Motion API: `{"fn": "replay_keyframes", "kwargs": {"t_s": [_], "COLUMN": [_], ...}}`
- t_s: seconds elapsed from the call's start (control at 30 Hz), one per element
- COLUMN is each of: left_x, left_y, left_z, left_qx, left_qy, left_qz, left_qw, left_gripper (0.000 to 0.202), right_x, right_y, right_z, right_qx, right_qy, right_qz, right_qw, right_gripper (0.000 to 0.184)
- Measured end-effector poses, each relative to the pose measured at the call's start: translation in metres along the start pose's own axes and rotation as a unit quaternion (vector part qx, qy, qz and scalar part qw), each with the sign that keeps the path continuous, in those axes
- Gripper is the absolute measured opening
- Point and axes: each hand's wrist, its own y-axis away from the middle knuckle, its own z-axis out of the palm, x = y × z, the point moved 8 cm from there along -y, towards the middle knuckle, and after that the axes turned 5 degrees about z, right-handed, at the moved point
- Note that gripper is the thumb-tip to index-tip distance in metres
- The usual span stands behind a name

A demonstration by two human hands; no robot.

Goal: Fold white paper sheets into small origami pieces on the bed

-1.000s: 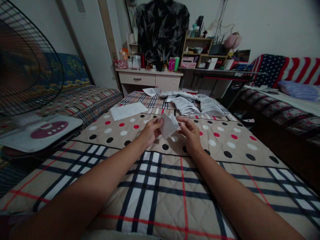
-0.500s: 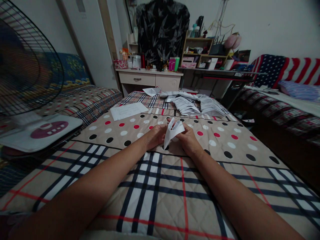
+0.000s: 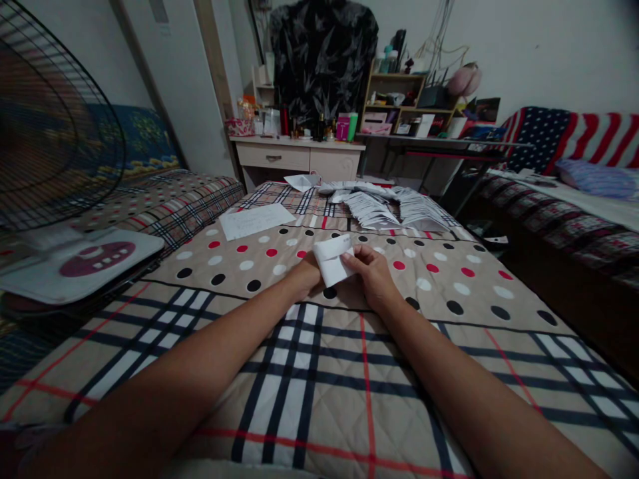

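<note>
A small folded piece of white paper (image 3: 333,258) is held up above the bedspread between my two hands. My right hand (image 3: 370,269) pinches its right edge, the thumb lying across the front. Behind the paper's left side is my left hand (image 3: 310,273), its fingers mostly hidden by the sheet but apparently gripping it from the back. Beyond my hands lie stacks of folded white papers (image 3: 372,211) on the bed. A flat white sheet (image 3: 257,221) with faint writing rests to the left, and another folded paper (image 3: 302,182) lies farther back.
The bed has a plaid and dotted bedspread (image 3: 344,372). On the left stands a fan (image 3: 50,133) with a white base. A white dresser (image 3: 299,158) and a desk with a small shelf (image 3: 397,100) are at the back. Another bed (image 3: 559,199) is on the right.
The folded paper, seen edge-on and spread apart before, now lies flatter with its broad face toward me. My left hand has slipped behind it; my right thumb presses on its front.
</note>
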Motion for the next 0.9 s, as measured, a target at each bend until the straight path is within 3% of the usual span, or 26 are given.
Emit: {"fn": "replay_keyframes", "kwargs": {"t_s": [0.07,0.17,0.3,0.43,0.57,0.77,0.9], "left_x": [-0.002,0.011,0.026,0.036,0.033,0.047,0.051], "left_y": [-0.001,-0.001,0.0,0.004,0.004,0.007,0.01], "left_z": [-0.011,-0.024,-0.026,-0.016,-0.01,-0.015,-0.012], "left_qx": [0.035,0.058,0.046,0.007,-0.02,0.04,0.051], "left_qy": [-0.011,-0.016,-0.008,-0.105,-0.194,-0.334,-0.383], "left_qz": [-0.006,0.039,0.088,0.167,0.185,0.272,0.301], "left_qw": [0.999,0.997,0.995,0.98,0.963,0.902,0.871], "left_gripper": [0.02,0.02,0.026,0.047,0.044,0.023,0.019], "right_x": [0.002,0.004,0.006,0.006,0.006,0.006,0.006], "right_y": [-0.001,-0.003,-0.005,-0.005,-0.004,-0.003,-0.003], "right_z": [-0.008,-0.021,-0.032,-0.034,-0.033,-0.021,-0.016], "right_qx": [0.033,0.09,0.141,0.156,0.154,0.108,0.088], "right_qy": [0.008,0.011,0.0,0.007,0.018,0.028,0.008], "right_qz": [0.009,0.008,0.016,0.02,0.021,0.017,0.027], "right_qw": [0.999,0.996,0.99,0.988,0.988,0.994,0.996], "right_gripper": [0.024,0.024,0.023,0.024,0.025,0.027,0.032]}}
